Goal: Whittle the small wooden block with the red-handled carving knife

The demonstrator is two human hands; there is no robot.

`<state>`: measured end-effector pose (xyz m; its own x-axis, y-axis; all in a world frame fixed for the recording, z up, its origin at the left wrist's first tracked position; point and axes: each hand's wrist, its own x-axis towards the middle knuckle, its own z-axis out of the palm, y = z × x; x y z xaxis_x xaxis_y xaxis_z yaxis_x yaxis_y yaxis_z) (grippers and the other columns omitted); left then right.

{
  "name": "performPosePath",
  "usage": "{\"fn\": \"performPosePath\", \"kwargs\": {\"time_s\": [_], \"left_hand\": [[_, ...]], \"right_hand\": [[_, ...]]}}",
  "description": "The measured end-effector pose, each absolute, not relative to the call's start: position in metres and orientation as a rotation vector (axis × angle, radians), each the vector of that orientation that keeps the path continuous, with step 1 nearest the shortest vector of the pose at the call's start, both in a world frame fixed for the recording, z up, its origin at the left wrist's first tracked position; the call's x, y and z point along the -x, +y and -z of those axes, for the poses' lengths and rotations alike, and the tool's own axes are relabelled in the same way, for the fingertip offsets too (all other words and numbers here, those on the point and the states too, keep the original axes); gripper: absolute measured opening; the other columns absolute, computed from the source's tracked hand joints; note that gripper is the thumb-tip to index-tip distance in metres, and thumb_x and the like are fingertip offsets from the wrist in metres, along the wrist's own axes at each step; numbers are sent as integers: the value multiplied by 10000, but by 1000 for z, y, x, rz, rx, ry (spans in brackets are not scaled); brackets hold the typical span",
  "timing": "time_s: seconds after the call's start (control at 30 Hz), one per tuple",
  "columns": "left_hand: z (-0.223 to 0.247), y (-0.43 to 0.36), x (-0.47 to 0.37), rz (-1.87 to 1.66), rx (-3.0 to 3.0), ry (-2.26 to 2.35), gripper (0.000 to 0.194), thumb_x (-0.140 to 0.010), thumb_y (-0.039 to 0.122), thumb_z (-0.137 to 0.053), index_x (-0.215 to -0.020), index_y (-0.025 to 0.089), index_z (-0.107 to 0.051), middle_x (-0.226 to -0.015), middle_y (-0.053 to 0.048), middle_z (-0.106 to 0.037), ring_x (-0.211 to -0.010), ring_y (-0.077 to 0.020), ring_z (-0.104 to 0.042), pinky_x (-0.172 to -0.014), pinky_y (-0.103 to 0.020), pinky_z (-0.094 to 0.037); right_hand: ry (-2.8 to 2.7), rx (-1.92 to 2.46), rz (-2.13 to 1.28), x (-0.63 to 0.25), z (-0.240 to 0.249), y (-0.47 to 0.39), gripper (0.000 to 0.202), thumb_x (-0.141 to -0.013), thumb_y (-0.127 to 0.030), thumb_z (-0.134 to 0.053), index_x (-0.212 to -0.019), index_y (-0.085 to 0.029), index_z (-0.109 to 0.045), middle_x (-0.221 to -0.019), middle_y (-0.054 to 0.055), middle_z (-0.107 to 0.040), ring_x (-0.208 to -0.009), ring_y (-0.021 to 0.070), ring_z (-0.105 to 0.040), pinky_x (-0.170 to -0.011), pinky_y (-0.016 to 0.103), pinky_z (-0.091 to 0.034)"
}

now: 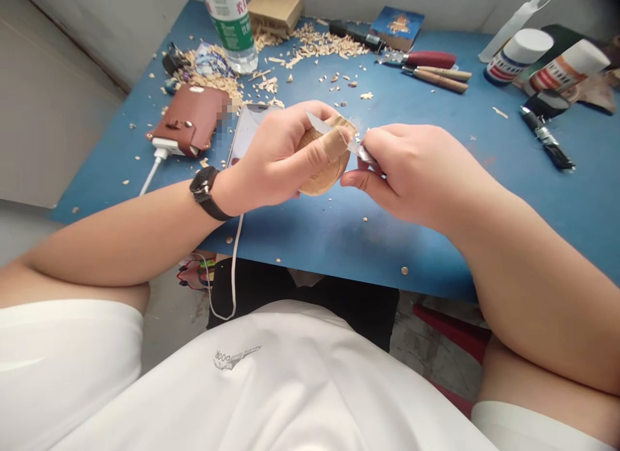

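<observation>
Tan wood, rounded and smooth: clasped such a wooden piece (320,181) in the curled left hand (285,154), just above the near part of the blue tabletop (310,238). Closed the right hand (411,163) around the handle of a knife (318,123), with its pale, pointed blade lying across the wood beside the tan-wrapped left thumb. Made out "DOOR", upside down, on the white shirt (300,373); caught only parts of the red lettering on a clear plastic bottle (236,34) with a green label band. Could not read the small writing on the blue-labelled jar (516,58) or the orange-labelled jar (562,70), both white-capped. Noted curled, flaky shavings (324,42) near a squared wood block (275,10), carving tools (438,76) with red and wooden handles, and a brown leathery case (191,121) with a white cable (236,263) nearby, trailing over the table's near edge. Found a pale-screened phone (248,131) partly behind the left hand, and a stretch of blue surface between the right hand and the tools.
</observation>
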<state>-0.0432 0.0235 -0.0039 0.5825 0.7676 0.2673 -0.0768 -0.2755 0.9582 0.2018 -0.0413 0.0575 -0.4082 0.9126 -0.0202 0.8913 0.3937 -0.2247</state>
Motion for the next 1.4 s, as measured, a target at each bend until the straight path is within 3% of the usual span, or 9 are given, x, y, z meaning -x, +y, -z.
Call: {"fn": "performPosePath", "kwargs": {"time_s": [0.1, 0.17, 0.33, 0.6, 0.7, 0.87, 1.07, 1.27, 1.4], "left_hand": [[10, 24, 46, -1114, -1740, 476, 701, -1022, 1023, -927, -1134, 333, -883, -690, 28, -693, -717, -196, -701, -664, -408, -501], [13, 21, 49, -1059, -1732, 640, 618, -1113, 944, -887, -1131, 327, -897, -841, -24, -765, -838, -227, -771, -720, -416, -565], [18, 16, 51, -1130, -1747, 672, 506, -1092, 854, -964, -1130, 350, -929, -1056, -59, -828, -1007, -265, -807, -840, -435, -636], [-5, 0, 35, -1124, -1688, 803, 611, -1044, 880, -994, -942, 303, -822, -858, -58, -723, -802, -260, -710, -695, -435, -578], [-6, 0, 30, -1158, -1677, 810, 670, -1092, 868, -958, -840, 285, -746, -797, -33, -634, -739, -211, -606, -662, -403, -480], [-1, 4, 24, -1220, -1668, 792, 874, -984, 1017, -971, -751, 255, -612, -724, -5, -559, -672, -156, -481, -602, -354, -356], [-5, -2, 21, -1110, -1616, 877, 739, -1123, 836, -948, -770, 258, -651, -743, -19, -626, -686, -172, -567, -608, -363, -437], [5, 15, 28, -1146, -1692, 851, 908, -1041, 1120, -797, -761, 274, -621, -744, -12, -603, -773, -182, -552, -657, -390, -403], [19, 39, 36, -840, -1760, 689, 880, -943, 1142, -879, -887, 282, -698, -795, 36, -666, -862, -137, -593, -670, -366, -489]], "right_hand": [[-2553, 1707, -208, -196, -61, -45, 385, -1239, -612, -641, -1060, -281, -725, -1015, 132, -772, -964, 356, -743, -806, 446, -431], [-2543, 1751, -170, -193, -62, -48, 431, -1259, -635, -596, -1054, -281, -730, -988, 128, -769, -951, 351, -751, -776, 431, -396], [-2322, 1846, -242, -187, -58, -56, 547, -1246, -758, -558, -1097, -270, -756, -948, 121, -750, -1007, 365, -814, -741, 374, -389], [-2267, 1959, -25, -179, -61, -65, 755, -1276, -891, -417, -1091, -235, -744, -978, 168, -804, -885, 368, -830, -652, 377, -299], [-2246, 1994, -45, -179, -58, -66, 754, -1276, -898, -465, -1049, -230, -731, -976, 181, -823, -857, 351, -817, -634, 370, -304], [-2189, 2085, -78, -171, -61, -65, 723, -1245, -906, -593, -1052, -225, -741, -936, 176, -778, -886, 362, -815, -681, 382, -398], [-2154, 2114, -112, -169, -61, -68, 654, -1243, -841, -644, -1044, -226, -740, -908, 178, -760, -884, 383, -805, -692, 409, -410], [-2117, 2012, -137, -184, -37, -58, 784, -1217, -983, -533, -1042, -244, -728, -867, 137, -681, -912, 384, -789, -735, 411, -472], [-2308, 1750, -195, -196, -37, -46, 674, -1288, -839, -471, -1107, -252, -749, -899, 124, -702, -929, 353, -753, -794, 415, -486]]}}
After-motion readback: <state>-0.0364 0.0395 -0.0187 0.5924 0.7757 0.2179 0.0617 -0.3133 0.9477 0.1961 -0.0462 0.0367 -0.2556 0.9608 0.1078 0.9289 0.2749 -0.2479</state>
